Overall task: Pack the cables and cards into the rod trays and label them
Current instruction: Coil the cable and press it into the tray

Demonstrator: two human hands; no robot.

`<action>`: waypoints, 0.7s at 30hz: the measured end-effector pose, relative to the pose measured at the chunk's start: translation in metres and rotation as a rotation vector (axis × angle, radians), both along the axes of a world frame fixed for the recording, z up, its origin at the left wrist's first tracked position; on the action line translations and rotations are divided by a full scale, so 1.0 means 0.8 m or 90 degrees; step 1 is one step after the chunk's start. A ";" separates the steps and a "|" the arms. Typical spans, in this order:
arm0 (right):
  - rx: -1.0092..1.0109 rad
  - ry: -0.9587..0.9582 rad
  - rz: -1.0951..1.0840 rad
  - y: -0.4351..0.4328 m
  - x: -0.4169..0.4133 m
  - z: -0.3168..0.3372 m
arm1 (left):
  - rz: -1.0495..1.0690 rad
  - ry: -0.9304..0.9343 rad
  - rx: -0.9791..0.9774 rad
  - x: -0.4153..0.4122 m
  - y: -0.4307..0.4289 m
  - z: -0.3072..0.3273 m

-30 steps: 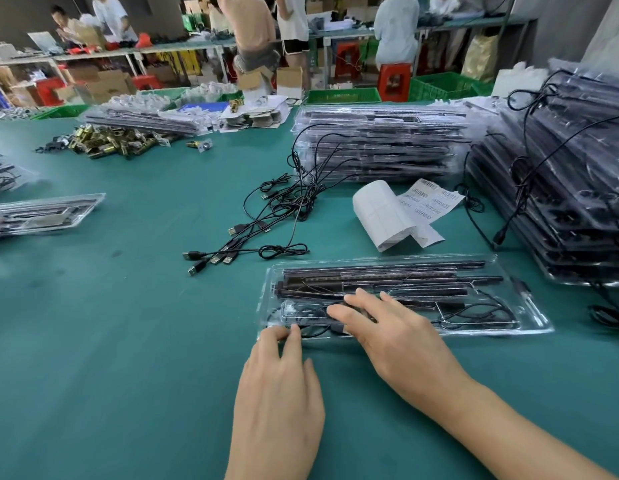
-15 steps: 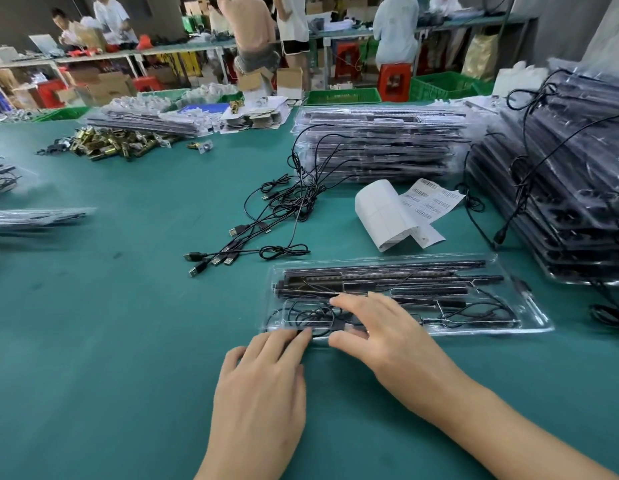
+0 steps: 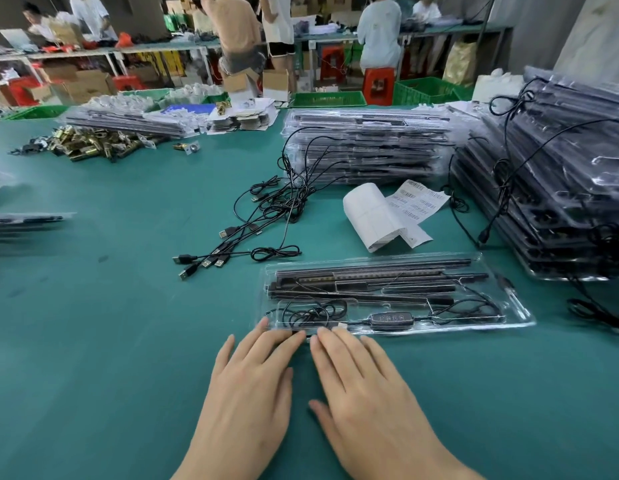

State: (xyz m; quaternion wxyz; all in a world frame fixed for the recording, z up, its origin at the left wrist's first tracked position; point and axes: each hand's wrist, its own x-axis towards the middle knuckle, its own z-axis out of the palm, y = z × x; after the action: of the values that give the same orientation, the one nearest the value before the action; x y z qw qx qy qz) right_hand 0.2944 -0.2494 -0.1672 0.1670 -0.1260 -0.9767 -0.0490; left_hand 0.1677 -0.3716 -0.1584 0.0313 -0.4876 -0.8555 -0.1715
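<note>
- Head view: a clear rod tray (image 3: 394,292) on the green bench (image 3: 93,341), left hand (image 3: 247,393) and right hand (image 3: 365,386) flat, each grip spread wide, fingertips touching its near edge.
- Loose cables (image 3: 252,223) behind the tray; label roll (image 3: 370,211) beside them.
- Workers stand at far tables.

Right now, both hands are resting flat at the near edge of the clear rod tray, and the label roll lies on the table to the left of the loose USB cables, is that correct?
Not quite: the head view shows the label roll to the right of the loose USB cables. Both hands, left and right, do rest flat at the near edge of the clear rod tray.
</note>
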 end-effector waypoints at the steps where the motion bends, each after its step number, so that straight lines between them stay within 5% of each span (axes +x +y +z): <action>1: -0.011 -0.011 -0.002 -0.001 0.001 0.001 | -0.007 -0.016 0.005 -0.002 0.000 0.001; 21: -0.215 -0.154 -0.088 -0.015 -0.048 0.012 | -0.080 0.024 0.019 -0.014 -0.004 0.006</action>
State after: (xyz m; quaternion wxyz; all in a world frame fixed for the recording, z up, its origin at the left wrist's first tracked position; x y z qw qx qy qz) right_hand 0.2561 -0.2614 -0.1578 0.0210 -0.2121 -0.9730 0.0889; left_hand 0.1562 -0.3748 -0.1538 0.0435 -0.5428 -0.8199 -0.1767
